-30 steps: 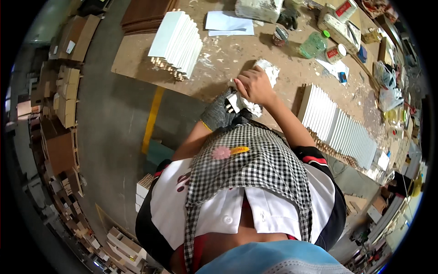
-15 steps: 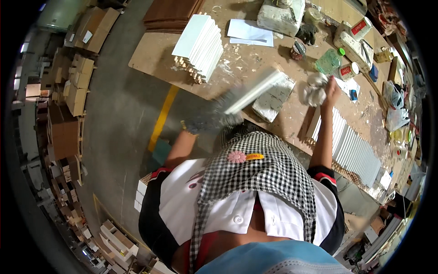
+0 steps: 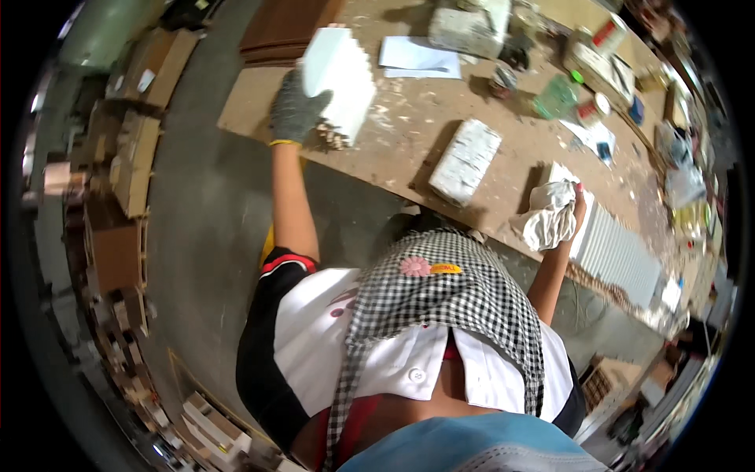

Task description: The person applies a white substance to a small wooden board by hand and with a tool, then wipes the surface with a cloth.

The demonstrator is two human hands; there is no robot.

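Observation:
My left hand (image 3: 297,108), in a grey work glove with a yellow cuff, is closed round the near-left end of a white board (image 3: 321,61). That board lies against a stack of white boards (image 3: 354,90) whose ends carry wooden dowels. My bare right hand (image 3: 580,206) grips a crumpled white cloth (image 3: 549,216) over the near end of a long row of white boards (image 3: 617,248). Whether its fingers also touch a board is hidden by the cloth. Between my hands lies a whitish, paint-crusted block (image 3: 465,161), with nothing on it.
White paper sheets (image 3: 421,57), a red-and-white tub (image 3: 503,81), a green-capped bottle (image 3: 558,96) and a second crusted block (image 3: 468,27) sit farther back on the brown worktable (image 3: 393,149). Brown panels (image 3: 283,31) are stacked at far left. Cartons (image 3: 110,228) line the floor left.
My left hand has swung left and away with the white board, from beside the crusted block to the dowelled stack. The right hand has come nearer, bringing the cloth down over the row.

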